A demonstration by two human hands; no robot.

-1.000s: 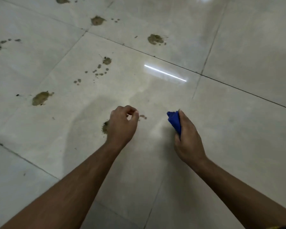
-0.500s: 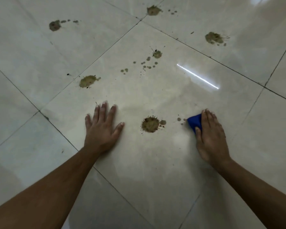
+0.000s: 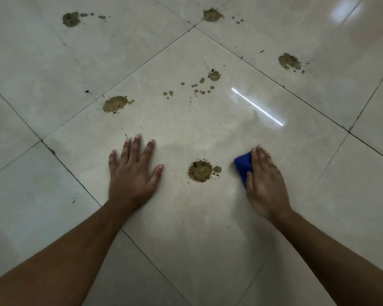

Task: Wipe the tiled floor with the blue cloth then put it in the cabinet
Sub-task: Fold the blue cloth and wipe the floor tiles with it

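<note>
Pressing blue cloth flat, right hand, near brown stain

One head-worn camera looks steeply down, close over the tiled floor.

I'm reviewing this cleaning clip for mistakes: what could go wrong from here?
The blue cloth is bunched small under the right hand, so one pass may smear the brown splat beside it rather than lift it. The left hand braces flat on glossy tile and could slip if it gets wet.
</note>
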